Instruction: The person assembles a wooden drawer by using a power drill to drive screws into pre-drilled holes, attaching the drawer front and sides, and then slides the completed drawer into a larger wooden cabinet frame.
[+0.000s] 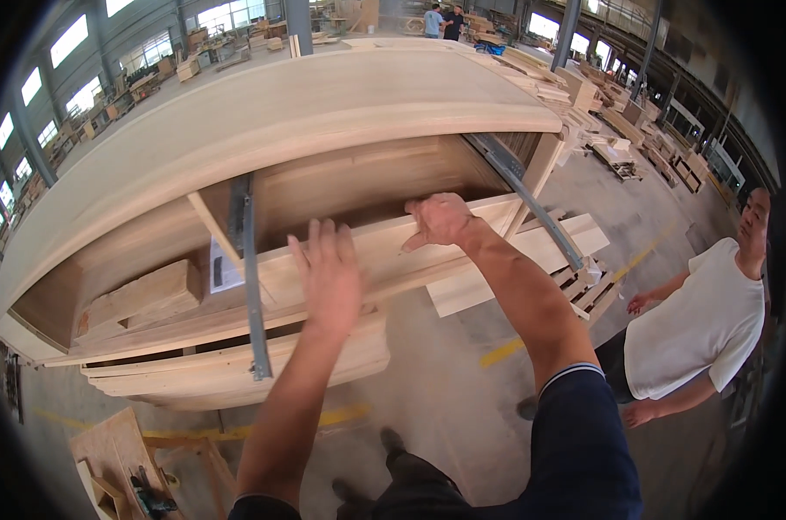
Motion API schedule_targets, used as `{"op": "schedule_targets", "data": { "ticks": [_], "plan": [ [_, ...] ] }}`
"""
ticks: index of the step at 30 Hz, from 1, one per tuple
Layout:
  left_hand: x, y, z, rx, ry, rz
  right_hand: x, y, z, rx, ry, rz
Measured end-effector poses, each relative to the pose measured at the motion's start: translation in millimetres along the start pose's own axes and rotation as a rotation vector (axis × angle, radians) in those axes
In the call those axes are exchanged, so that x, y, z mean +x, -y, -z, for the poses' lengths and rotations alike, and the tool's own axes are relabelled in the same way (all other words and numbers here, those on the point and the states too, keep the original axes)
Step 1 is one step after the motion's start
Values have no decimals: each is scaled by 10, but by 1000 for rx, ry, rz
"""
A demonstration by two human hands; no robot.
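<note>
Landmark: the drawer front [384,260], a pale wooden board running across the open bay of a large unfinished wooden cabinet [263,113].

Left of the board's middle, a grey metal drawer slide [252,286] runs down the cabinet's inner divider; further left, a loose wood block [141,299] sits inside the carcass.

Left hand [328,273] lies flat against the drawer front, fingers [323,243] straight, slightly apart, gripping nothing.

Right hand [440,218] sits on the board's top edge, fingers curled over and clamped on it.

Right of the board, a second slide [531,204] slants outward. Beyond it, a person in a white shirt [696,325] stands on the concrete floor [462,407].
</note>
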State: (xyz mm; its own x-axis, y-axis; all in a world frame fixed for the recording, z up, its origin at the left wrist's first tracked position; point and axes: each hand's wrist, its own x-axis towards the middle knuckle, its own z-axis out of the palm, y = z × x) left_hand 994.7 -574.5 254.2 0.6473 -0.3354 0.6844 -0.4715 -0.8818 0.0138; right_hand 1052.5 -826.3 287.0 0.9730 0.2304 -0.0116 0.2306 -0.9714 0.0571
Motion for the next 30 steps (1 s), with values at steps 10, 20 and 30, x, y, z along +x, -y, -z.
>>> {"op": "schedule_targets", "data": {
  "ticks": [10,20,30],
  "plan": [
    [-169,89,-87,32,139,23,-599,188,64,32,46,24],
    [-1104,-423,754,-273,246,43,-2015,308,-339,56,-121,79],
    [-3980,1397,1768,-403,173,479,-2196,700,-218,-361,-356,387]
  ]
}}
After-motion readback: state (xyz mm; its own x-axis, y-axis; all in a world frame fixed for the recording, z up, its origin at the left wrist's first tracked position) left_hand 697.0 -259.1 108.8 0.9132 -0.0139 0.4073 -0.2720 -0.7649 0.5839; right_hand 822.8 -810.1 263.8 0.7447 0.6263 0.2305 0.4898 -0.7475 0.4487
